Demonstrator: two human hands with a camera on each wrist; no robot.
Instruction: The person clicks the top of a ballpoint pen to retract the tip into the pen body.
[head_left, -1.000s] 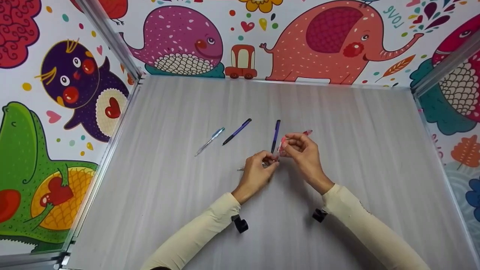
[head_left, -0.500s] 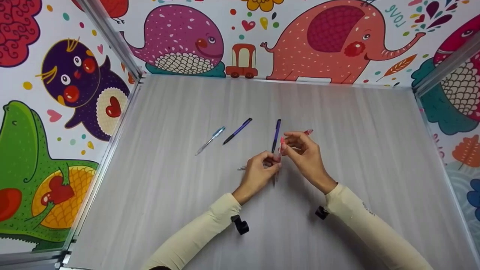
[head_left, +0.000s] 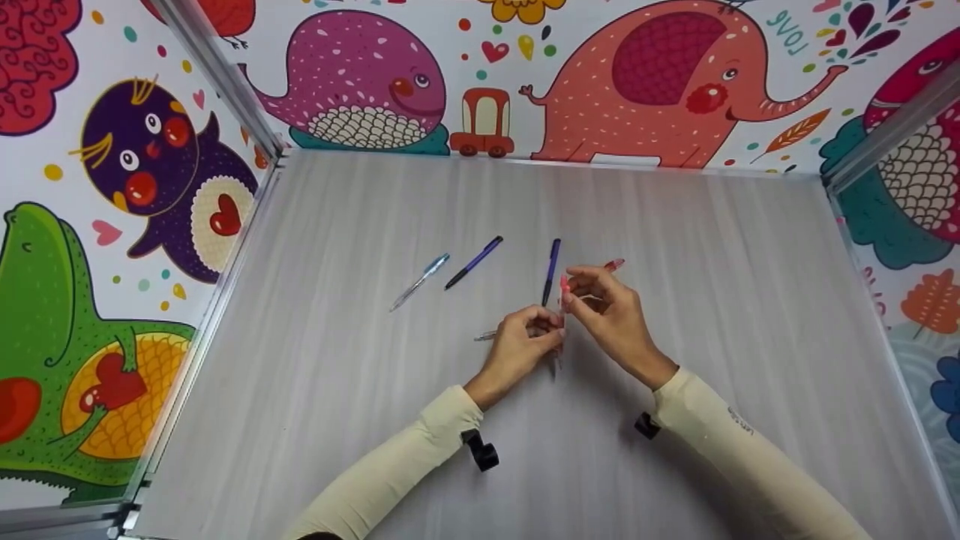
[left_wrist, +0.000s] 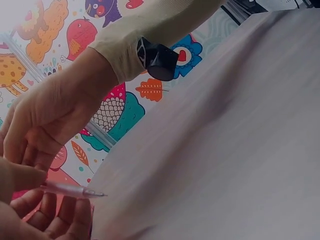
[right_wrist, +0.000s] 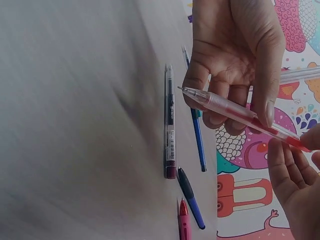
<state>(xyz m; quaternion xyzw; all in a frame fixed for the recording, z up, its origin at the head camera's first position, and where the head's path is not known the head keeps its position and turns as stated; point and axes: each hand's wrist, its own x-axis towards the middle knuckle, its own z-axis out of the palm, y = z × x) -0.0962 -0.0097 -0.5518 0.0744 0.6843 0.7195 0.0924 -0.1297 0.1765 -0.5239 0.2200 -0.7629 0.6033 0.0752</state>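
Both hands hold one pen (right_wrist: 227,109) with a translucent barrel and a pinkish-red end. My left hand (head_left: 514,345) pinches its barrel between thumb and fingers, and the metal tip (left_wrist: 95,193) sticks out past them. At the pink end (head_left: 565,284), my right hand (head_left: 611,311) grips with thumb and fingertips. The pen is held above the table, its tip toward the person. A clear pen (head_left: 484,336) lies partly hidden behind the left hand. Just beyond the hands lies a dark blue pen (head_left: 553,262). A red pen (head_left: 615,265) shows partly behind the right hand.
On the grey table (head_left: 337,420), a clear pen with a light blue end (head_left: 420,282) and another dark blue pen (head_left: 474,262) lie left of the hands. Cartoon-printed walls (head_left: 487,67) stand at the back and sides, with metal rails (head_left: 217,75) at the corners.
The pen has turned so its tip now shows below the left hand, toward the person. My right hand has shifted slightly right. The pens on the table have not moved.
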